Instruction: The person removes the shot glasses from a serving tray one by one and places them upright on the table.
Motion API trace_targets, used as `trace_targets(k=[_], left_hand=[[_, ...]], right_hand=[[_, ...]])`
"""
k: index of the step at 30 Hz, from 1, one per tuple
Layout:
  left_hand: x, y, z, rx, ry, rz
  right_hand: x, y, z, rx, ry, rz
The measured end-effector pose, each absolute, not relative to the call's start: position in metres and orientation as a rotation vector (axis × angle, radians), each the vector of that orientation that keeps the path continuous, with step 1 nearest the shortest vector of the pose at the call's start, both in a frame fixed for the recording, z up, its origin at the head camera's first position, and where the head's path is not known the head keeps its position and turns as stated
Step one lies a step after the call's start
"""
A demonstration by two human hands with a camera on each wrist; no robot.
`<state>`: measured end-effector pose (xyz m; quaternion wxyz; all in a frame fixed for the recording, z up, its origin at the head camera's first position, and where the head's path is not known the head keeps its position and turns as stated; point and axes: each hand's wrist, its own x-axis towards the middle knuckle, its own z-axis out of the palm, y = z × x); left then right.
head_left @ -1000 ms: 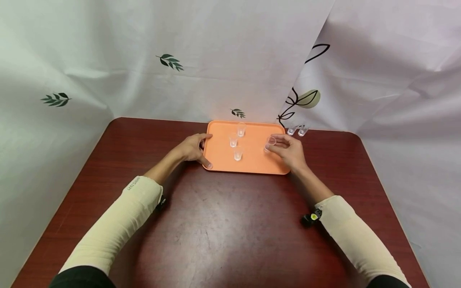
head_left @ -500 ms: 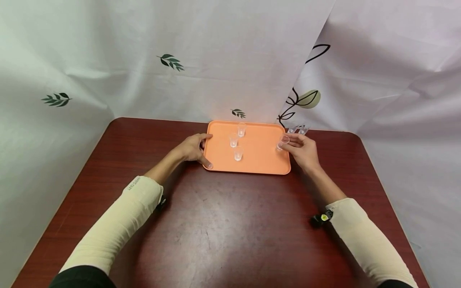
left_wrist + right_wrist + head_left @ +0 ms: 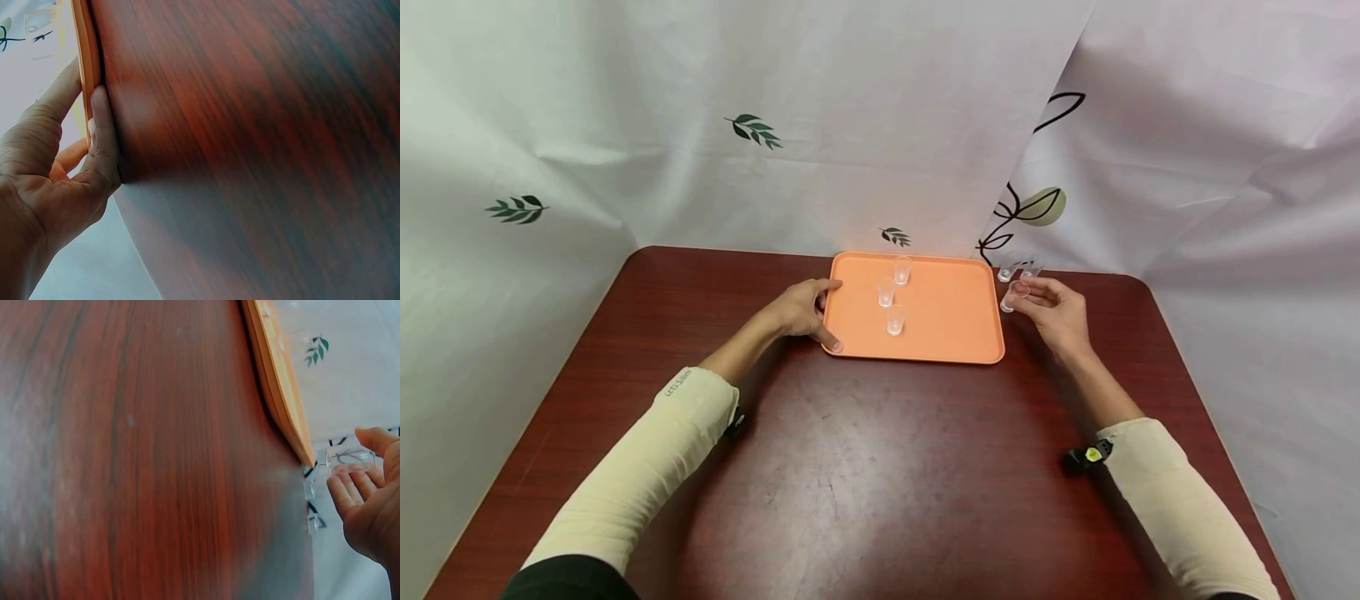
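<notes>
My left hand (image 3: pixel 796 310) grips the left end of an orange tray (image 3: pixel 943 333), its thumb at the front left corner. In the left wrist view the fingers (image 3: pixel 104 122) lie against the tray's rim. My right hand (image 3: pixel 1060 318) pinches a small clear cup (image 3: pixel 1011 298) between thumb and fingers, just off the tray's right edge. The right wrist view shows this cup (image 3: pixel 350 459) tilted on its side in that camera's picture. Upright on the tray's left half stand three more clear cups: a back one (image 3: pixel 902 270), a middle one (image 3: pixel 886 292) and a front one (image 3: pixel 896 320).
Behind my right hand, at the table's back edge, two clear cups stand side by side, a left one (image 3: pixel 1005 272) and a right one (image 3: pixel 1031 271). A white leaf-printed cloth (image 3: pixel 820 183) hangs close behind the dark red wooden table (image 3: pixel 865 467).
My right hand has carried its cup rightward, from above the tray's right part to beyond its right edge. The left hand, the tray and the three cups on it have stayed put.
</notes>
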<state>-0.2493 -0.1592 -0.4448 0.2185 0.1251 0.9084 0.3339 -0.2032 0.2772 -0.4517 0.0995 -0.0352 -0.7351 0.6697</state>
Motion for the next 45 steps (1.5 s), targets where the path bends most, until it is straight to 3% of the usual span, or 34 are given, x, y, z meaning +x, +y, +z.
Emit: trace_targets(k=[19,38,45], left_hand=[[-0.249,-0.161,-0.446,0.348,2.528,0.927],[-0.257,-0.166,-0.459,0.378,2.538,0.936],[-0.248,-0.161,-0.446,0.357,2.504,0.964]], right_hand=[[-0.213,0.322,-0.452,-0.349,-2.162,1.952],[-0.235,0.340,-0.449,-0.507,-2.162,1.903],[-0.244,0.339,-0.449,-0.527,-2.249,1.801]])
